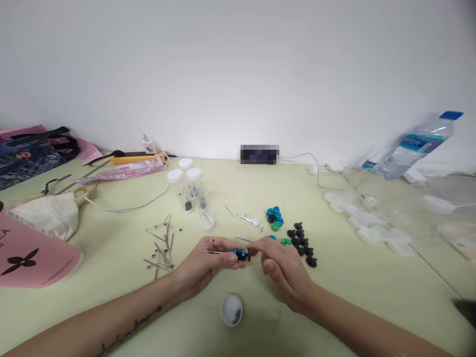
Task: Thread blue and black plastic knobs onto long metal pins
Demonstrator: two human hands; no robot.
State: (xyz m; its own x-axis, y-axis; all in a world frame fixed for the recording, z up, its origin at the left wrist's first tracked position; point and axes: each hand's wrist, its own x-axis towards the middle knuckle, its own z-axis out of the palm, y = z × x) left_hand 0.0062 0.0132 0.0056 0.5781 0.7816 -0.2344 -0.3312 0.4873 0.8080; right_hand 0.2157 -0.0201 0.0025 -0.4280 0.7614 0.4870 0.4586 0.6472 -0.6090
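My left hand [211, 260] is closed around a small blue metal piece [238, 254] with a black knob [249, 255] at its right end. A thin metal rod [210, 251] sticks out leftward from the same grip. A thin L-shaped hex key [242, 240] reaches from the blue piece toward the fingertips of my right hand [284, 267], which are bent and touch its end. How its tip meets the piece is hidden by fingers. Just below the hands stands a small white cup [231, 311] with small dark grey parts inside.
Black knobs [303, 241], blue collars [275, 214] and green collars [275, 226] lie right of centre. Several hex keys [252, 221] lie behind my hands, metal rods [163, 248] to the left. Lidded clear tubes [201, 198], a pink cup [40, 253] and a bottle [416, 144] stand around.
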